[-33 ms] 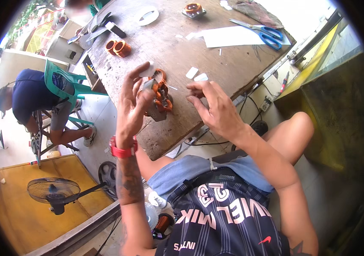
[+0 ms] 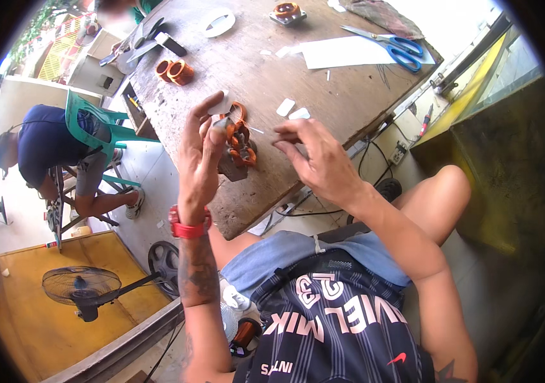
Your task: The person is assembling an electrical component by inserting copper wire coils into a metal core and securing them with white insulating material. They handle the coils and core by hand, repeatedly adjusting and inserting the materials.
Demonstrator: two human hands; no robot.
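My left hand [image 2: 199,150], with a red watch on its wrist, is raised over the near left part of the wooden table. A small white slip [image 2: 219,104] shows between its forefinger and thumb, apparently pinched there. Right beside the thumb is a grey metal stator core [image 2: 233,170] wound with orange copper coils [image 2: 240,137], partly hidden by the hand. My right hand [image 2: 317,156] hovers near the table's right-hand edge, its thumb and fingertips drawn together. Whatever they hold, if anything, is too small to make out. Two white slips [image 2: 292,110] lie just beyond it.
Blue-handled scissors [image 2: 403,51] rest on a white sheet [image 2: 342,52] at the far right of the table [image 2: 247,70]. Copper coils [image 2: 180,72], a white ring [image 2: 220,22] and another wound core [image 2: 287,13] sit farther off. A person [image 2: 49,137] and a fan [image 2: 81,287] are at left.
My right hand has shifted slightly to the left, closer to the stator. My left hand stays almost in place, and the things on the table have not been moved.
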